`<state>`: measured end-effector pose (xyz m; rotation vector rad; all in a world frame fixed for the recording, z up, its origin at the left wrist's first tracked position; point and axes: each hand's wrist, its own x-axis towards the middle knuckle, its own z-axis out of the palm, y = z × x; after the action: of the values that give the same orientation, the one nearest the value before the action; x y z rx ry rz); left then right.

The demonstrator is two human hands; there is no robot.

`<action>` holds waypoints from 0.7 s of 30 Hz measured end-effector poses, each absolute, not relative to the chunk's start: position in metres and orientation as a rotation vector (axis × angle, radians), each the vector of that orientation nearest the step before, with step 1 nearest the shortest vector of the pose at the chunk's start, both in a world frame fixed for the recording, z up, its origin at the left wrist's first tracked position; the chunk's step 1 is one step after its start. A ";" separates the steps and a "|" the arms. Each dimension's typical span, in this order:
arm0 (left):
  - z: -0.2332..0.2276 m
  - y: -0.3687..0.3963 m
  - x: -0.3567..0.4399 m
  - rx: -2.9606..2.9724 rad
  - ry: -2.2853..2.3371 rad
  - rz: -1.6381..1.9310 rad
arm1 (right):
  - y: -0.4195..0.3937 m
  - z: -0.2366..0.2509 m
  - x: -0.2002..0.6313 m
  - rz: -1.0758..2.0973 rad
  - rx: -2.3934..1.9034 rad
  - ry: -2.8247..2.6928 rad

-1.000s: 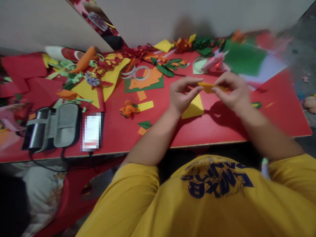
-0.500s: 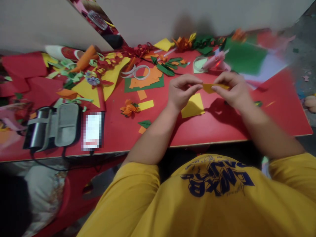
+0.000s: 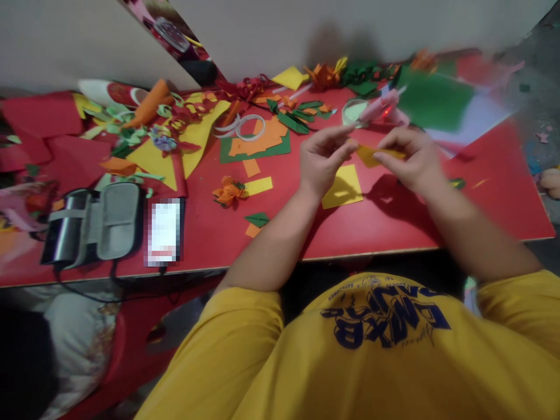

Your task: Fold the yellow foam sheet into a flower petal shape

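Between my two hands is a small piece of yellow paper, held above the red table. My left hand pinches its left end between thumb and fingers. The thumb and forefinger of my right hand are closed on its other side. Below, partly behind my left wrist, a flat yellow paper square lies on the table. Left of my forearm sit an orange paper flower, a yellow paper strip and a folded green paper leaf.
A pink glue gun with a lit red light lies beyond my hands, beside a roll of tape. Green sheets spread at the right. An open grey case and a phone stand near the left front edge.
My left fingers have spread slightly and shifted a little on the yellow paper, whose left end now tilts upward. My right hand has barely moved.
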<state>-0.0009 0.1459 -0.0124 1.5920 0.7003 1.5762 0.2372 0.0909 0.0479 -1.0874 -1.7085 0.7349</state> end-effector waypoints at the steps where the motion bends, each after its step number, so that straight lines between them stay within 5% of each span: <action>1: -0.012 0.146 -0.001 1.599 0.686 1.558 | 0.091 0.048 0.237 0.738 -1.087 -1.706; 21: 0.005 0.124 0.007 1.495 0.838 1.410 | 0.096 0.039 0.237 0.789 -1.105 -1.620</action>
<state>0.0066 0.1239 0.0048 1.4946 0.8384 1.4100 0.2368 0.0959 0.0392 -1.1047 -1.6201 0.7892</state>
